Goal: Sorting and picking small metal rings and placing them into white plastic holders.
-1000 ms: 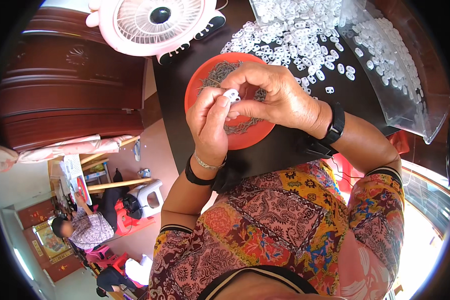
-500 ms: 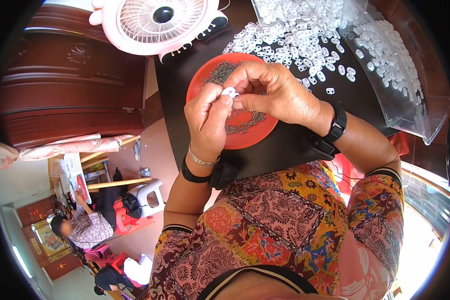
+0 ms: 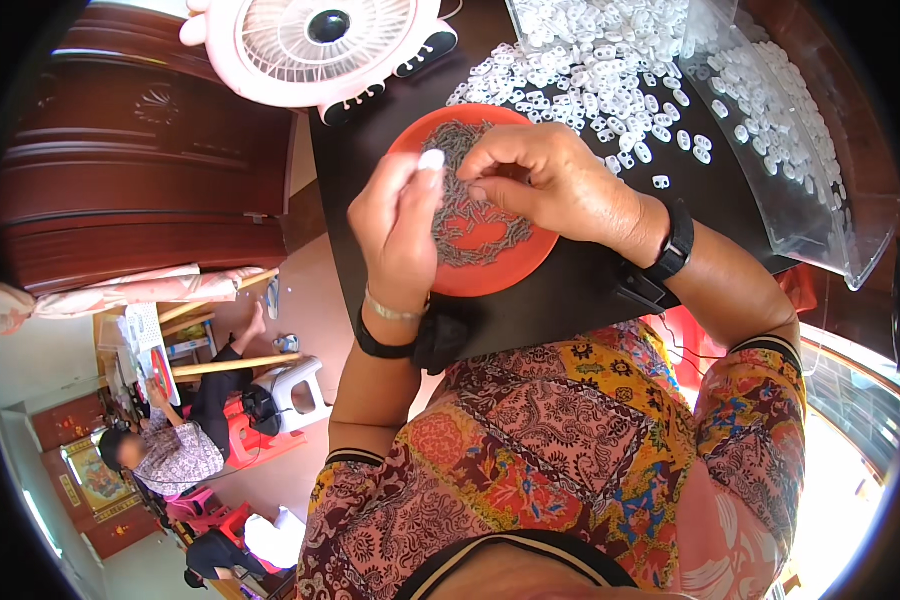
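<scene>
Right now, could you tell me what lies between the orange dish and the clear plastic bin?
In the head view, loose small white plastic pieces lie scattered on the dark table between them.

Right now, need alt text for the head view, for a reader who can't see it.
Seen from above, a person's left hand pinches a small white plastic piece while the right hand reaches fingertips into an orange dish of small dark metal pins. The dish sits on a dark table beside a heap of white plastic pieces, a clear plastic bin and a pink fan.
</scene>
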A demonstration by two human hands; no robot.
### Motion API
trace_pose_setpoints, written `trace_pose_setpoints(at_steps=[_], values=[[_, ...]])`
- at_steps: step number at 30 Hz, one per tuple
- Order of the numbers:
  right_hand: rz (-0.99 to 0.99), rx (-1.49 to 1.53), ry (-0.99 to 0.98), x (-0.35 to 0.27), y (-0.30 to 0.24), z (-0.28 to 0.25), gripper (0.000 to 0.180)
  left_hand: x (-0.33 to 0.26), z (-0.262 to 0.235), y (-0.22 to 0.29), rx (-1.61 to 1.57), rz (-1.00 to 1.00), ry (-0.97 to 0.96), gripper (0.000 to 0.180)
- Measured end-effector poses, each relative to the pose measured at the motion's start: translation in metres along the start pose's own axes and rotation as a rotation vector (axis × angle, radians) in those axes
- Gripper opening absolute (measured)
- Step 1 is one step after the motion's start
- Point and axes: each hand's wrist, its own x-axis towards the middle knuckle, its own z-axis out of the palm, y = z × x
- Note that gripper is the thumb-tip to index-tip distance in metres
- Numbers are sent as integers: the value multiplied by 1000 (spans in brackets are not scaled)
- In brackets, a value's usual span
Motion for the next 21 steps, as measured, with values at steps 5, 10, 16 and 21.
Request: trace_pose_setpoints(at_steps=[5, 10, 16, 21], values=[[-135, -437, -69, -4, 1, 2, 14, 2, -2, 1, -202, -61, -10, 17], [-131, -530, -82, -1, -1, 1, 15, 2, -5, 1, -180, -63, 3, 16], [-105, -689, -40, 1, 5, -2, 17, 4, -7, 0, -195, -64, 17, 15], [-145, -675, -55, 4, 8, 3, 18, 11, -15, -10, -295, -52, 89, 16]])
